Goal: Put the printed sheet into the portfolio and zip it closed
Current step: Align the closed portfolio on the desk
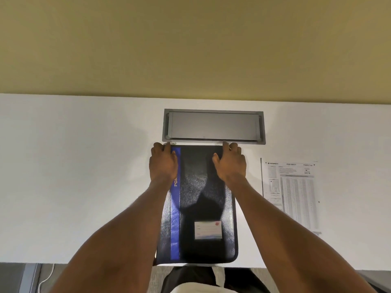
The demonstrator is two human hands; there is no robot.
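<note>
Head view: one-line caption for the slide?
Both hands, left hand and right hand, grip the far edge of the closed portfolio; printed sheet lies on the table beside it.

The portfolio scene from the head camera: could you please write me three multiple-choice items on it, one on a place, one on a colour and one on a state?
1. Where does the printed sheet lie?
A. On the table to the right of the portfolio
B. On top of the portfolio
C. On the floor

2. What colour is the stripe along the portfolio's left side?
A. Red
B. Blue
C. Green

3. What state is the portfolio in?
A. Lying flat and closed
B. Spread wide open
C. Standing upright

Answers:
1. A, since the sheet rests on the white table, apart from the portfolio.
2. B, as the band beside the black cover is blue.
3. A, for the cover faces up while the left hand and right hand hold its far corners.
</note>
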